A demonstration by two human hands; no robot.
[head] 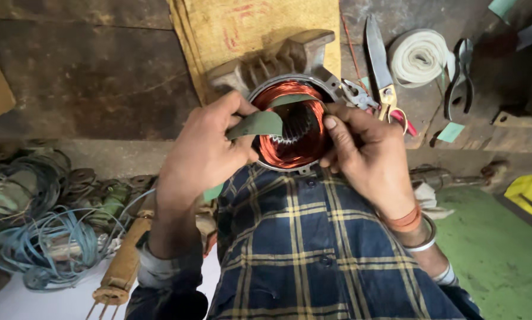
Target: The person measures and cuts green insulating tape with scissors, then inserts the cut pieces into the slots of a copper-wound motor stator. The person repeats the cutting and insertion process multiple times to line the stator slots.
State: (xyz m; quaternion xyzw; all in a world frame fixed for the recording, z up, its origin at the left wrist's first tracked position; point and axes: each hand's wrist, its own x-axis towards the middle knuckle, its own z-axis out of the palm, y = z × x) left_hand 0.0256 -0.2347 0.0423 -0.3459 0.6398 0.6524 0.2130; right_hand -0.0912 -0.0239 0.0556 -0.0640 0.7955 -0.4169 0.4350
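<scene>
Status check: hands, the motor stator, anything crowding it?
Left hand pinches green insulation paper strip over copper-wound stator in grey metal housing. Right hand grips its rim. Scissors and pliers lie beyond, apart.

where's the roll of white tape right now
In the head view the roll of white tape lies on the bench at upper right, between the scissors on its left and the dark pliers on its right.

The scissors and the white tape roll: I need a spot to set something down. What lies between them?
In the head view, only bare dark bench shows between the scissors and the white tape roll.
</scene>
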